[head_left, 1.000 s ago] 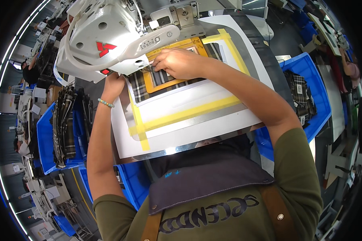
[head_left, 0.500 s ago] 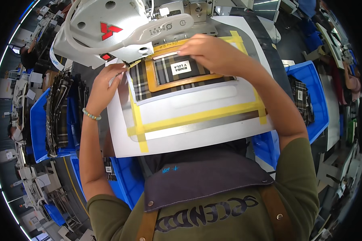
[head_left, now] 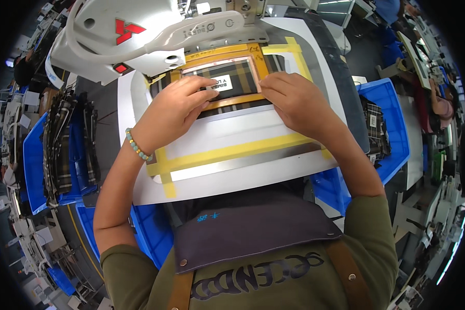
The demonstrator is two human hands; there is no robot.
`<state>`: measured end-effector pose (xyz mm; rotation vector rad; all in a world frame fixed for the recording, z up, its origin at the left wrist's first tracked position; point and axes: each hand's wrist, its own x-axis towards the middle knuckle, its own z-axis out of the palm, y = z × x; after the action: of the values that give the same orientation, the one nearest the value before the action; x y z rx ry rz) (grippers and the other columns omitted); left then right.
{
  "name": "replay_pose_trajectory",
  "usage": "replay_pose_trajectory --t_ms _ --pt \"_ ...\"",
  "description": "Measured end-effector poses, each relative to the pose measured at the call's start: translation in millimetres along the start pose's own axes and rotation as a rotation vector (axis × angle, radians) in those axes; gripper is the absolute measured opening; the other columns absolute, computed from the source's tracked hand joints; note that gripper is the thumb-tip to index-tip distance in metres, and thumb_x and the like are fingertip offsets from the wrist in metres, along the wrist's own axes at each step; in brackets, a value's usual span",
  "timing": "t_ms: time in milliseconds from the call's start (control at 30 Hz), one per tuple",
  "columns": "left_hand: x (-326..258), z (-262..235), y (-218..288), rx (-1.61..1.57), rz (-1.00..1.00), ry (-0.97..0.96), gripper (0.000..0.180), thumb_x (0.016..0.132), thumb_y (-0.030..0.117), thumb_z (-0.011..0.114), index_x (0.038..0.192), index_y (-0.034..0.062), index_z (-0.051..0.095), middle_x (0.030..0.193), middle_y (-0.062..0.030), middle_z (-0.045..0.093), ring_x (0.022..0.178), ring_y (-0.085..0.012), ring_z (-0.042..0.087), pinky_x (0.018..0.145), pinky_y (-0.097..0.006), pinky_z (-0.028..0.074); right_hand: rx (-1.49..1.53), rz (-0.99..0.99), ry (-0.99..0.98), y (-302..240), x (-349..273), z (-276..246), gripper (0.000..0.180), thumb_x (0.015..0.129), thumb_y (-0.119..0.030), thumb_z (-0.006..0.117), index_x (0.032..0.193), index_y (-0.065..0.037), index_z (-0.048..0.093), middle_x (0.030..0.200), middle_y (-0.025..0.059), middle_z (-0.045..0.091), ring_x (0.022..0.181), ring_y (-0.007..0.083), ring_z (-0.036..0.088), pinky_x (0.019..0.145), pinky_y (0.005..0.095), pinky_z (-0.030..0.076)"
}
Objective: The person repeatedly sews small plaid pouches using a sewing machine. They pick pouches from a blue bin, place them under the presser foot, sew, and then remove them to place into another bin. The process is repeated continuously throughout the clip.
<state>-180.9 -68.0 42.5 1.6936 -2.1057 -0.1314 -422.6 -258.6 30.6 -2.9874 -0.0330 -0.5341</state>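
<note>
Plaid fabric (head_left: 241,71) in black, brown and white lies on a white sheet edged with yellow tape. Over the fabric sits an amber rectangular frame (head_left: 257,58), with a small white printed label (head_left: 224,83) inside its opening. My left hand (head_left: 176,109) reaches across the frame's left part, fingers stretched out and apart, their tips at the label's left side and covering part of it. At the frame's right side, my right hand (head_left: 298,102) has its fingers bent and pressed together on the frame's edge; its fingertips are partly hidden.
A white sewing machine head (head_left: 120,39) with a grey cable overhangs the far left of the work. Blue bins with plaid pieces stand at left (head_left: 35,175) and right (head_left: 396,119). More blue bins (head_left: 155,227) sit below the white board (head_left: 201,192).
My left hand has moved right from beside the machine head onto the frame and label. My right hand has shifted from the frame's top to its right side. The view has shifted slightly.
</note>
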Motion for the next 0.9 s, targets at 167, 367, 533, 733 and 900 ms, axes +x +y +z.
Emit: replay_pose_trajectory --t_ms 167,367,533,733,900 --pt "13.8 30.3 3.1 0.088 -0.023 -0.085 0.043 0.096 0.017 0.067 0.138 0.0074 0.062 0.151 -0.0124 0.053 0.140 -0.0338 0.048 0.115 -0.046 0.041 0.005 -0.024 0.097 -0.2 0.2 2.7 0.034 0.083 0.000 0.064 0.117 0.001 0.068 0.123 0.0098 0.070 0.120 0.0257 0.062 0.099 0.0380 0.049" --pt "19.1 41.0 -0.8 0.111 -0.013 -0.075 0.046 0.099 0.023 0.065 0.142 0.0087 0.060 0.155 -0.0131 0.049 0.145 -0.0352 0.042 0.117 -0.049 0.036 -0.139 -0.108 0.022 -0.1 5.3 14.2 0.031 0.083 -0.003 0.066 0.113 0.000 0.070 0.125 0.0086 0.069 0.122 0.0236 0.060 0.100 0.0369 0.048" --pt "22.1 46.1 -2.2 0.095 -0.011 -0.061 0.048 0.098 0.024 0.066 0.143 0.0085 0.059 0.156 -0.0145 0.048 0.147 -0.0369 0.039 0.118 -0.050 0.034 -0.185 -0.058 -0.001 14.9 28.4 26.8 0.038 0.084 -0.003 0.066 0.121 0.002 0.067 0.131 0.0123 0.066 0.125 0.0269 0.059 0.102 0.0405 0.047" --pt "21.7 46.9 -1.9 0.116 -0.052 -0.009 0.049 0.098 0.025 0.067 0.143 0.0077 0.059 0.157 -0.0158 0.047 0.147 -0.0365 0.039 0.118 -0.049 0.034 -0.208 -0.060 -0.023 20.0 31.2 32.2 0.029 0.084 -0.007 0.064 0.112 0.000 0.068 0.122 0.0110 0.067 0.115 0.0231 0.061 0.090 0.0334 0.049" --pt "28.3 49.5 -1.6 0.166 -0.044 -0.032 0.051 0.098 0.028 0.067 0.143 0.0060 0.058 0.156 -0.0154 0.047 0.146 -0.0359 0.040 0.118 -0.047 0.035 -0.242 -0.087 0.058 22.0 29.6 37.4 0.031 0.086 -0.008 0.062 0.115 0.001 0.068 0.124 0.0124 0.067 0.116 0.0227 0.061 0.087 0.0328 0.049"
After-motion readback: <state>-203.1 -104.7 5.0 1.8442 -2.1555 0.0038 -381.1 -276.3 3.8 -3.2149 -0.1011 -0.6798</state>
